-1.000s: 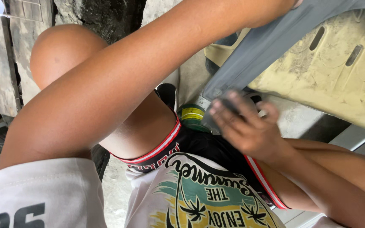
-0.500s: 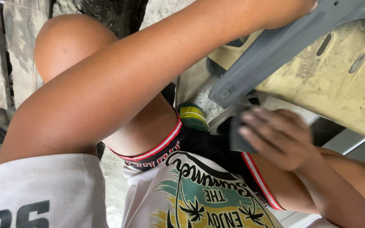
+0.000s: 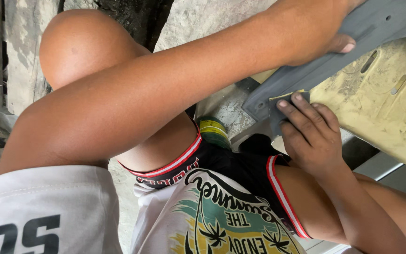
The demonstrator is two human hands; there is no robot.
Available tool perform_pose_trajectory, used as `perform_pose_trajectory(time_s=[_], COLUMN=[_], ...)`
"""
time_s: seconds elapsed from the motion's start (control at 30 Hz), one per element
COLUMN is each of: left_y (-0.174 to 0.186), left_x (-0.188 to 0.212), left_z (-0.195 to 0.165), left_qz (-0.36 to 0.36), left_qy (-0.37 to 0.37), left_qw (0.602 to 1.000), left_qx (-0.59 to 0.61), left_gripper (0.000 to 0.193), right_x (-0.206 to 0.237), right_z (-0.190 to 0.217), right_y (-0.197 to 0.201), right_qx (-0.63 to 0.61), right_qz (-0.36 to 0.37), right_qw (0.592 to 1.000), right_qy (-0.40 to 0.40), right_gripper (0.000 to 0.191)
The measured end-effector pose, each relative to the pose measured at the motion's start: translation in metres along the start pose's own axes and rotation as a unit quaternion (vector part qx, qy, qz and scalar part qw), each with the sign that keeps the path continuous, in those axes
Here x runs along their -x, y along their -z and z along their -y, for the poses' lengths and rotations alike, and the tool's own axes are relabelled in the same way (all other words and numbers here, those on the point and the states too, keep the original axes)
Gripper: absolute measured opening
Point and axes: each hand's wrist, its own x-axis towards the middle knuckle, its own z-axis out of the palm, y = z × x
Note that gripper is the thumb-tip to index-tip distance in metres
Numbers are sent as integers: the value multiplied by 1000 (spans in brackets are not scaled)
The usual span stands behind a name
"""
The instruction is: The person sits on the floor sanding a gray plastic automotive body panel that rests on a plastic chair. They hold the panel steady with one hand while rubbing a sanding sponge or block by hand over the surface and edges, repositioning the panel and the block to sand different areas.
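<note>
A grey panel [image 3: 381, 23] with a bevelled edge slants across the upper right, and a dusty yellow-coated part [image 3: 386, 108] lies under it. My left arm crosses the frame from the lower left. My left hand [image 3: 325, 40] grips the panel's top, thumb on its face. My right hand [image 3: 313, 136] comes from the lower right with its fingers flat on a small piece of grey sandpaper [image 3: 278, 110]. It presses the sandpaper against the panel's lower edge.
I am squatting, with my left knee [image 3: 81, 51] at the upper left and printed shorts below. A green and yellow sandal [image 3: 212, 131] rests on the rough concrete floor [image 3: 212, 19]. Pale metal bars [image 3: 386, 164] run along the lower right.
My right hand has slid the sandpaper to the right and up along the panel's lower edge. My left hand, at the frame's top edge before, now shows its thumb on the panel.
</note>
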Motion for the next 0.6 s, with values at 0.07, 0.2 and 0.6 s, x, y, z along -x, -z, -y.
perform_pose_trajectory(time_s=[0.07,0.2,0.6], left_y=[0,0,-11], left_x=[1,0,-6], left_z=[-2,-1,3], left_qz=[-4,-21,-21], left_qy=[3,-27,-23], left_qw=[1000,999,1000], left_qx=[9,9,0], left_gripper=[56,52,44], right_x=[7,8,-13], right_z=[-3,1,39], right_y=[-4,-11,-7], right_qx=[15,35,148], right_qz=[-10,-6,17], right_qw=[1000,999,989], right_qy=[-2,29,5], right_gripper=[18,29,33])
